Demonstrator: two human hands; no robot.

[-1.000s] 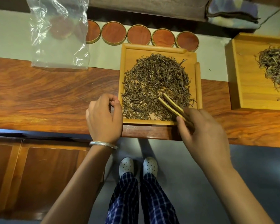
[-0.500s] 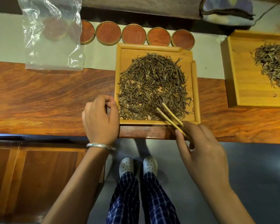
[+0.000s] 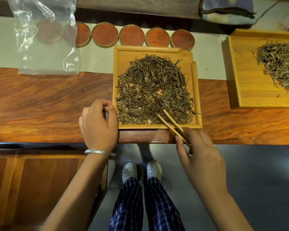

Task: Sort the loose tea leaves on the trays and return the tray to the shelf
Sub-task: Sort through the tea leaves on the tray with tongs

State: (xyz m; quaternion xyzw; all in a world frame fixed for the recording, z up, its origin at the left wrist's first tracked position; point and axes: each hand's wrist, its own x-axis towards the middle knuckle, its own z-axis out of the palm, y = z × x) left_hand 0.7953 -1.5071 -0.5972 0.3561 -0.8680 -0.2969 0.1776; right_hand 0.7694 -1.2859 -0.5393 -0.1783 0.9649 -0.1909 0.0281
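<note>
- Two hands work at the desk (image 3: 40, 104)'s near edge: the left hand (image 3: 98, 125), fingers loosely curled together on nothing, rests beside the centre tray (image 3: 155, 126).
- Tea leaves (image 3: 150, 87) fill that tray.
- Lower right, the right hand (image 3: 200, 157) pinches bamboo tweezers (image 3: 172, 125), their tips slightly apart among the leaves.
- Far right sits a second tray (image 3: 244, 90).

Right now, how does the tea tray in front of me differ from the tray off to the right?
The near tray holds darker brown leaves spread across most of its floor; the right tray holds a paler pile with much bare wood showing. The right hand works tweezers in the near tray; nothing touches the right tray. Both are light wood.
</note>
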